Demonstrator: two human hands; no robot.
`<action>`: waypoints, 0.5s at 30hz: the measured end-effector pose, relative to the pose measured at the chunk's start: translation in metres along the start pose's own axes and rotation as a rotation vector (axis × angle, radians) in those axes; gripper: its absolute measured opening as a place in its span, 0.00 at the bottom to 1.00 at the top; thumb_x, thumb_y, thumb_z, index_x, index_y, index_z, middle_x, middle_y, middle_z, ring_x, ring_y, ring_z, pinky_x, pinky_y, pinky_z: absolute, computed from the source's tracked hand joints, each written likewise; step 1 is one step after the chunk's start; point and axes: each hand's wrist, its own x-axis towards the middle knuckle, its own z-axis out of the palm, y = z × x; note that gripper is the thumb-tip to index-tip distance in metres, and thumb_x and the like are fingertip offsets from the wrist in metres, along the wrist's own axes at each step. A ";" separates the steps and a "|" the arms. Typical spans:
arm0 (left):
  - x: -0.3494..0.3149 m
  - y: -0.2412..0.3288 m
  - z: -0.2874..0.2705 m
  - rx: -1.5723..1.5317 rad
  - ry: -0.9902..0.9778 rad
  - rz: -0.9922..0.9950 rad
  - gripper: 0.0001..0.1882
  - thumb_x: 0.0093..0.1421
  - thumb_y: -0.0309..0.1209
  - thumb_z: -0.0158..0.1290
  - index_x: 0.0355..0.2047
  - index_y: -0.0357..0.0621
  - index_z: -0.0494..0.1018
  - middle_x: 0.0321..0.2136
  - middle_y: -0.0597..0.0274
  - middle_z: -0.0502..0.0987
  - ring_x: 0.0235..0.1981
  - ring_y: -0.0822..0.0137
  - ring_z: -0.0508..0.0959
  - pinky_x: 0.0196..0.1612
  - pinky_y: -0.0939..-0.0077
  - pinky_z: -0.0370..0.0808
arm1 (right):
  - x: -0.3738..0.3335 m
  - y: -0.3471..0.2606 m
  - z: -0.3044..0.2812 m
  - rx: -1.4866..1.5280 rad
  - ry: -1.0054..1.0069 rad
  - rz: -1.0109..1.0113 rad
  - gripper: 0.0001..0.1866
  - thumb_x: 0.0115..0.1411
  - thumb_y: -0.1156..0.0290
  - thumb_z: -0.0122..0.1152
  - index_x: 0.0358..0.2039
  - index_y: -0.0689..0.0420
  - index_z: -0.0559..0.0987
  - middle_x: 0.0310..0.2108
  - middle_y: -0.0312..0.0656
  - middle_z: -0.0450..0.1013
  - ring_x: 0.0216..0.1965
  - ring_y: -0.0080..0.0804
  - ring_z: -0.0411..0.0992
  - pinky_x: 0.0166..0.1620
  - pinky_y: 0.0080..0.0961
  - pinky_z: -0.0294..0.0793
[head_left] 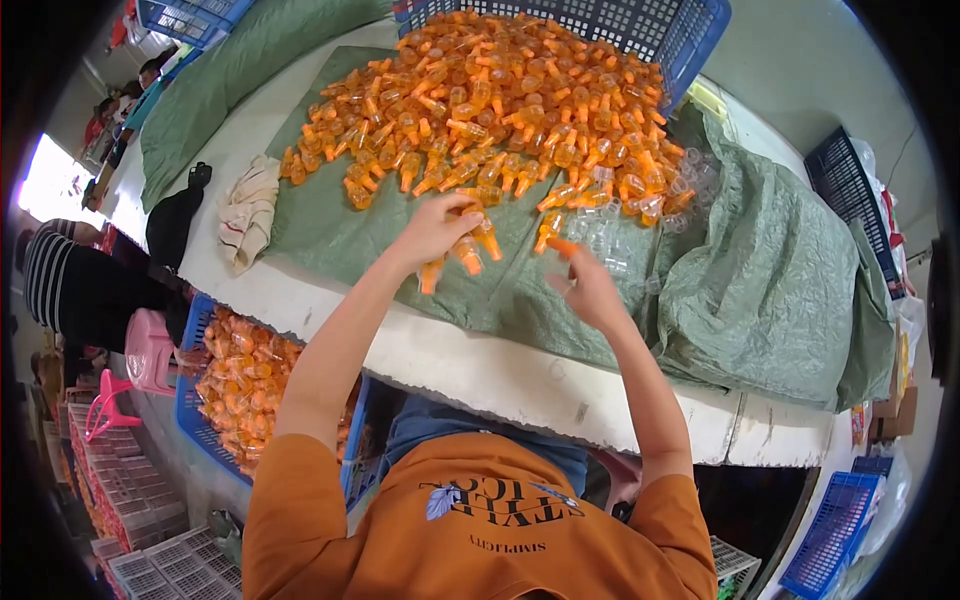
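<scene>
Small see-through orange bottles with orange tips lie in a big heap [480,90] on a green woven sheet [520,300]. At the heap's near edge, my left hand [435,232] is closed around several of these orange bottles [467,256], their tips pointing down toward me. To its right, my right hand [592,292] pinches a small orange piece [562,246], seemingly a bottle's tip. Just beyond those fingers is another orange bottle [546,231]; whether it touches the piece, I cannot tell. Small clear plastic caps [605,240] lie scattered beside the heap on the right.
A blue basket [690,50] stands behind the heap. Green sheeting [770,280] is bunched at the right, and a cream cloth [248,212] lies at the left. Below the table's left edge, another blue crate [190,410] holds orange bottles. People sit farther left, near a pink stool [150,350].
</scene>
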 end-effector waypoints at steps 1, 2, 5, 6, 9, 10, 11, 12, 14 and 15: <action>-0.009 0.014 -0.011 -0.309 -0.092 -0.197 0.19 0.54 0.37 0.52 0.40 0.34 0.69 0.29 0.60 0.75 0.29 0.68 0.76 0.29 0.76 0.72 | 0.001 -0.002 -0.004 0.280 0.040 0.094 0.25 0.44 0.76 0.63 0.44 0.56 0.66 0.34 0.47 0.70 0.36 0.39 0.70 0.43 0.31 0.68; -0.017 0.021 -0.015 -0.620 -0.181 -0.393 0.19 0.55 0.38 0.53 0.40 0.34 0.70 0.28 0.62 0.75 0.29 0.71 0.75 0.29 0.79 0.72 | 0.001 -0.003 -0.006 0.559 0.081 0.190 0.27 0.42 0.77 0.65 0.44 0.56 0.65 0.34 0.47 0.70 0.36 0.39 0.70 0.43 0.29 0.68; -0.030 0.022 -0.013 -0.822 -0.210 -0.501 0.20 0.55 0.40 0.53 0.39 0.35 0.70 0.27 0.63 0.73 0.27 0.75 0.74 0.26 0.81 0.71 | -0.004 -0.018 0.007 0.804 0.167 0.101 0.25 0.42 0.78 0.66 0.42 0.57 0.68 0.34 0.45 0.70 0.36 0.38 0.71 0.43 0.25 0.69; -0.034 0.023 -0.012 -0.924 -0.225 -0.552 0.21 0.55 0.41 0.54 0.39 0.35 0.70 0.26 0.64 0.73 0.26 0.77 0.73 0.25 0.83 0.70 | -0.005 -0.022 0.010 0.925 0.212 0.054 0.23 0.42 0.79 0.66 0.40 0.57 0.69 0.34 0.44 0.70 0.36 0.38 0.71 0.42 0.24 0.69; -0.047 0.026 -0.001 -0.905 -0.239 -0.565 0.21 0.54 0.43 0.53 0.38 0.36 0.71 0.26 0.65 0.73 0.24 0.78 0.72 0.22 0.82 0.69 | -0.006 -0.039 0.005 0.454 0.292 -0.246 0.18 0.43 0.77 0.66 0.36 0.58 0.71 0.35 0.43 0.70 0.36 0.38 0.71 0.41 0.24 0.70; -0.052 0.027 0.002 -0.893 -0.240 -0.577 0.21 0.54 0.44 0.53 0.37 0.37 0.72 0.25 0.65 0.73 0.22 0.79 0.72 0.20 0.82 0.68 | -0.007 -0.046 0.007 0.223 0.324 -0.395 0.16 0.44 0.77 0.66 0.34 0.59 0.72 0.35 0.43 0.71 0.36 0.38 0.71 0.40 0.24 0.71; -0.057 0.029 0.002 -0.898 -0.216 -0.590 0.21 0.54 0.44 0.53 0.37 0.37 0.72 0.25 0.65 0.73 0.22 0.79 0.72 0.20 0.82 0.68 | -0.008 -0.048 0.009 0.234 0.303 -0.407 0.16 0.44 0.77 0.66 0.34 0.59 0.72 0.35 0.43 0.71 0.36 0.38 0.71 0.40 0.24 0.71; -0.061 0.032 0.003 -1.024 -0.287 -0.609 0.21 0.54 0.46 0.53 0.36 0.38 0.72 0.24 0.66 0.73 0.21 0.79 0.71 0.19 0.82 0.68 | -0.011 -0.048 0.009 0.170 0.312 -0.490 0.14 0.44 0.77 0.65 0.33 0.59 0.73 0.36 0.43 0.71 0.36 0.38 0.71 0.40 0.25 0.71; -0.073 0.030 0.006 -1.178 -0.402 -0.675 0.23 0.53 0.48 0.53 0.34 0.39 0.73 0.24 0.66 0.74 0.20 0.78 0.71 0.19 0.82 0.67 | -0.013 -0.047 0.014 0.071 0.324 -0.682 0.12 0.45 0.77 0.65 0.31 0.59 0.73 0.36 0.43 0.71 0.36 0.38 0.71 0.39 0.25 0.71; -0.078 0.026 0.012 -1.211 -0.449 -0.724 0.24 0.52 0.50 0.53 0.34 0.39 0.73 0.24 0.66 0.74 0.20 0.77 0.71 0.20 0.82 0.68 | -0.015 -0.050 0.014 0.039 0.297 -0.651 0.12 0.46 0.77 0.64 0.31 0.60 0.73 0.35 0.44 0.71 0.36 0.38 0.72 0.39 0.26 0.71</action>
